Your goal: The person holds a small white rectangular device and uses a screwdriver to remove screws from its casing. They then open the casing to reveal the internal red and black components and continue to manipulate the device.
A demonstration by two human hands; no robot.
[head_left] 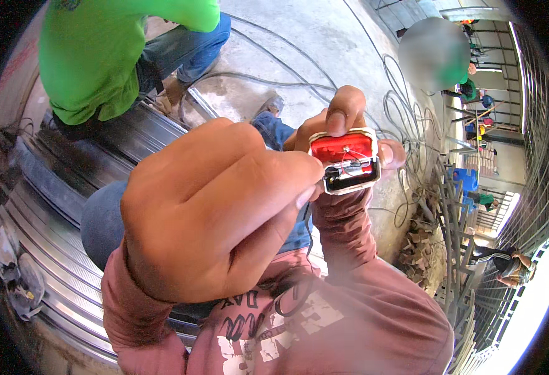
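Note:
A small open casing (344,161) with a whitish rim and a red and black interior is held up before me, with thin wires and a silvery part showing inside. My right hand (347,112) grips it from behind and the sides, thumb over its upper rim. Close to the camera, my left hand (205,212) is closed in a pinch at the casing's left edge. Whatever sits between those fingertips is too small to make out. A thin dark cord (310,234) hangs below the pinching fingers.
Ribbed metal profiles (55,275) lie stacked at left, with a crumpled plastic bag (18,275) on them. A co-worker in a green shirt (93,56) sits nearby. Black cables (405,119) coil across the concrete floor. A rubble pile (421,250) and a blue container (466,180) stand at right.

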